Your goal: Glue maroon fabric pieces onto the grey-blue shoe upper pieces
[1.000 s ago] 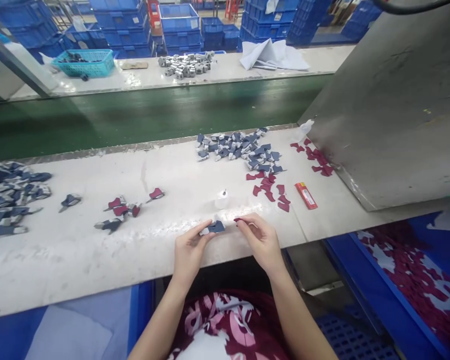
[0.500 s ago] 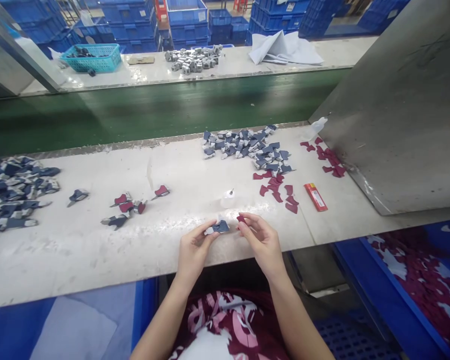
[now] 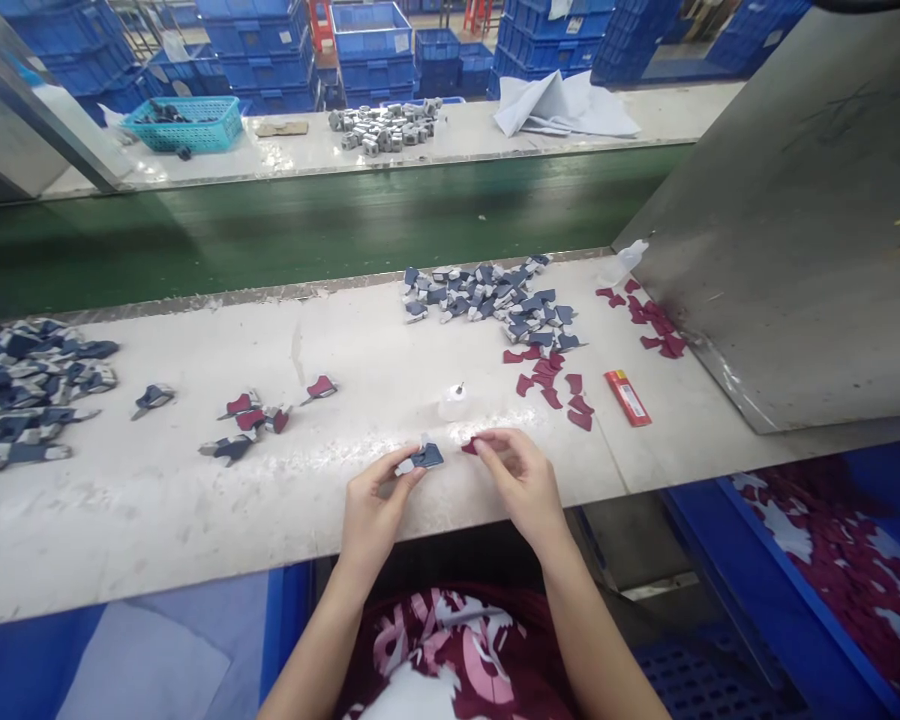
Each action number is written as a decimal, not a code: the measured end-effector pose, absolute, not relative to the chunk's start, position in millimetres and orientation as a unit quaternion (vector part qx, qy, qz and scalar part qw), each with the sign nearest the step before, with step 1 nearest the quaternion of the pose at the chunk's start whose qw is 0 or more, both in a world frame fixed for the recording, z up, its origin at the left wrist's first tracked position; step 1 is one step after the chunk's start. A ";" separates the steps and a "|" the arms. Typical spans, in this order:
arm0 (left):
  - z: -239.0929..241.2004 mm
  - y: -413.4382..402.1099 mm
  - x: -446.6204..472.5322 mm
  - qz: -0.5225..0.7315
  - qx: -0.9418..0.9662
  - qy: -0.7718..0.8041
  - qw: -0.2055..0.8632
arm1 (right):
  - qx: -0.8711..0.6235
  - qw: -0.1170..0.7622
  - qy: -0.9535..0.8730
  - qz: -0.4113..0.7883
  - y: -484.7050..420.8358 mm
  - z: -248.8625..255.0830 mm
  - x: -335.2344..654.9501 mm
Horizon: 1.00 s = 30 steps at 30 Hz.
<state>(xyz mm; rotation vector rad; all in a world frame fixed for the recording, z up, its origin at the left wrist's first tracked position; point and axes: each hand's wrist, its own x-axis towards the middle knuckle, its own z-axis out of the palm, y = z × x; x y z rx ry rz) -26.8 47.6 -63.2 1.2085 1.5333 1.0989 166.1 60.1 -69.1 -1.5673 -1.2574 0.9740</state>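
My left hand (image 3: 371, 505) pinches a small navy and grey fabric piece (image 3: 422, 458) just above the near edge of the white worktable (image 3: 157, 500). A few centimetres to its right, my right hand (image 3: 521, 475) pinches a small maroon fabric piece (image 3: 471, 446) at its fingertips. The two pieces are close together but apart. A small clear glue bottle (image 3: 452, 402) stands just beyond both hands.
A pile of navy and grey pieces (image 3: 491, 300), loose maroon pieces (image 3: 555, 380) and a red lighter (image 3: 628, 397) lie at right. Joined maroon-navy pieces (image 3: 255, 415) lie at left, a bigger navy heap (image 3: 22, 390) farther left. A green conveyor (image 3: 307, 230) runs behind. A steel panel (image 3: 795, 230) stands right.
Both hands stay at the table's near edge with their pieces; the gap between the two pieces has shifted only slightly. The camera view has moved a little.
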 end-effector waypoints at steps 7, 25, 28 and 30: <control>-64.9 49.5 -26.8 0.436 0.497 0.619 0.424 | -0.749 0.367 -0.545 0.087 117.6 -77.3 211.5; -65.6 46.9 -23.8 0.456 0.457 0.616 0.452 | -0.704 0.288 -0.643 0.090 127.0 -78.6 218.0; -66.2 45.4 -19.6 0.476 0.435 0.614 0.456 | -0.676 0.392 -0.580 0.231 110.2 -68.3 219.8; -66.1 44.8 -16.3 0.485 0.423 0.608 0.465 | -0.649 0.451 -0.517 0.328 91.5 -61.6 210.6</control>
